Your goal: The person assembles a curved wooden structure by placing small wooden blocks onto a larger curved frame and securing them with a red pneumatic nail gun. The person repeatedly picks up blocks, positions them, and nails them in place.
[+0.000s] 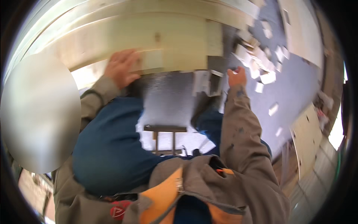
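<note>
A long pale wooden board (175,41) stretches across in front of me, blurred by motion. At its near edge lies my left hand (121,67), fingers stretched out, next to a small lighter rectangular piece (153,60). Off the board's right end is my right hand (237,77), its fingers curled together; whatever may be in them is too small and blurred to make out. Close to that hand, several pale wood offcuts (257,59) lie heaped on the grey floor (294,84). An upright light piece (201,82) stands below the board's right end.
A smooth rounded grey object (41,112) fills the left side. Between my legs is a small wooden stool or frame (166,129). Larger flat boards (307,140) lie at the lower right and upper right. Loose scraps (273,109) are scattered on the floor.
</note>
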A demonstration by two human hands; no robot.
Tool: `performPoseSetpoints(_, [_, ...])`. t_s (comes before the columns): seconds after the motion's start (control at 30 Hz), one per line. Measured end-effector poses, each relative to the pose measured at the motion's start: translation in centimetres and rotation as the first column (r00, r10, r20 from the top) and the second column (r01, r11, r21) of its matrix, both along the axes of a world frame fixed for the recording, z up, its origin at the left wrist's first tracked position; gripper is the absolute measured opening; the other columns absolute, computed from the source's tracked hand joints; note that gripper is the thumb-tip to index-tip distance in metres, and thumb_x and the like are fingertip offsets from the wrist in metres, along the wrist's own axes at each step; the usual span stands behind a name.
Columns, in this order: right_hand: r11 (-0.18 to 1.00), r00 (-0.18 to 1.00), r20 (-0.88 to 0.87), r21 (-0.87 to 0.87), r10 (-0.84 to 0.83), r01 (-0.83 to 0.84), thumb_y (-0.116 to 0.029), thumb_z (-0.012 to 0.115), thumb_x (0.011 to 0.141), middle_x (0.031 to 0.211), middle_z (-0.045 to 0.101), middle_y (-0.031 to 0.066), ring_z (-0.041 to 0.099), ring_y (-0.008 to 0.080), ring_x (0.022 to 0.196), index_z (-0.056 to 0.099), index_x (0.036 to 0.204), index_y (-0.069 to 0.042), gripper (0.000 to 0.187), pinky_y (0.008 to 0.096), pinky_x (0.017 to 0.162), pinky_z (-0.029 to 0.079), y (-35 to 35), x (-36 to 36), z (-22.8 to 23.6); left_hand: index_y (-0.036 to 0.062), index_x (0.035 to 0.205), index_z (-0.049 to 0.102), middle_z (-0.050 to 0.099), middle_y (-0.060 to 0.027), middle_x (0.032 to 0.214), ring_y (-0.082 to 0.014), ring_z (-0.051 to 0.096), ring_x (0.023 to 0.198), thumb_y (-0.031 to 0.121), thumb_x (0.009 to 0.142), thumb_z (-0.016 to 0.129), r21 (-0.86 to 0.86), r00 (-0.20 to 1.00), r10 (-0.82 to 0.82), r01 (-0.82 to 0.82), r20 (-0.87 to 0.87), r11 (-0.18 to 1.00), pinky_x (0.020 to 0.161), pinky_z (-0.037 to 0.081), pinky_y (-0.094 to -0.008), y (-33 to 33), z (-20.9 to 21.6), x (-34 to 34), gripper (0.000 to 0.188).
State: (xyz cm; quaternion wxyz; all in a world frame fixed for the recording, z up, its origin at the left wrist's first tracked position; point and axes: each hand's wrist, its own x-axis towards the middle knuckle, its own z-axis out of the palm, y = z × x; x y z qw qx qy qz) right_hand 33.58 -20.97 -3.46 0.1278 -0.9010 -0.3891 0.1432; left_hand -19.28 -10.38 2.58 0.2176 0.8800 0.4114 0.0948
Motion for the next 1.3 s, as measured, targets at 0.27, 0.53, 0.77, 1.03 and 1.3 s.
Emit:
performPoseSetpoints(0.27, [0.865, 0.928, -0.031, -0.375, -0.371, 0.333, -0.041, 0.094, 0.071, 0.142, 0.063, 0.0291, 0.059, 0.0411, 0.135, 0.060, 0.143, 0.007, 0.092, 0.0442, 0.113, 0.048, -5.6, 8.1, -2.9, 0.0051, 0.142, 0.062, 0.060, -0.0126, 0.146, -0.0360, 0.055, 0.135, 0.014, 0.078, 0.086, -0.051, 1.000, 0.028, -0.028, 0.000, 0.998, 0.115, 0.044, -0.0467, 0.2, -1.9, 0.8, 0.069])
performPoseSetpoints(0.53, [0.921, 0.995, 0.100, -0.383, -0.030, 0.067, -0.037, 0.097, 0.067, 0.136, 0.067, 0.0279, 0.061, 0.0418, 0.132, 0.057, 0.143, 0.003, 0.095, 0.0493, 0.108, 0.052, -2.6, 5.9, -7.1, 0.0054, 0.135, 0.067, 0.064, -0.0124, 0.141, -0.0353, 0.060, 0.129, 0.015, 0.073, 0.089, -0.030, 0.999, 0.012, -0.014, -0.049, 0.999, 0.111, 0.047, -0.0462, 0.0, -1.8, 0.2, 0.066])
performPoseSetpoints(0.77, [0.922, 0.983, 0.182, -0.381, -0.004, 0.075, -0.043, 0.089, 0.074, 0.119, 0.075, 0.0233, 0.071, 0.0419, 0.113, 0.071, 0.122, -0.001, 0.066, 0.0507, 0.099, 0.057, -3.2, 6.9, -6.8, 0.0062, 0.133, 0.069, 0.066, -0.0121, 0.137, -0.0353, 0.061, 0.127, 0.017, 0.076, 0.086, -0.032, 0.998, 0.020, -0.022, -0.060, 0.999, 0.110, 0.047, -0.0471, 0.7, -0.8, 1.2, 0.060])
performPoseSetpoints(1.03, [0.958, 0.967, -0.243, 0.251, -0.074, 0.136, -0.047, 0.094, 0.071, 0.112, 0.075, 0.0208, 0.073, 0.0339, 0.105, 0.072, 0.115, 0.006, 0.073, 0.0441, 0.093, 0.056, 4.5, -1.5, 1.4, 0.0056, 0.128, 0.068, 0.066, -0.0122, 0.133, -0.0341, 0.060, 0.127, 0.020, 0.074, 0.088, -0.007, 0.997, 0.062, -0.063, -0.047, 0.998, 0.111, 0.046, -0.0472, 0.6, -0.4, 1.7, 0.060])
performPoseSetpoints(1.3, [0.926, 0.898, -0.235, 0.030, 0.372, -0.376, -0.045, 0.092, 0.076, 0.131, 0.060, 0.0253, 0.061, 0.0391, 0.118, 0.056, 0.137, 0.002, 0.085, 0.0447, 0.099, 0.053, 5.8, -22.1, 5.5, 0.0104, 0.141, 0.064, 0.058, -0.0086, 0.151, -0.0305, 0.054, 0.140, 0.026, 0.079, 0.087, 0.076, 0.996, -0.085, 0.082, 0.039, 0.994, 0.116, 0.042, -0.0476, 0.2, 0.4, 4.9, 0.068])
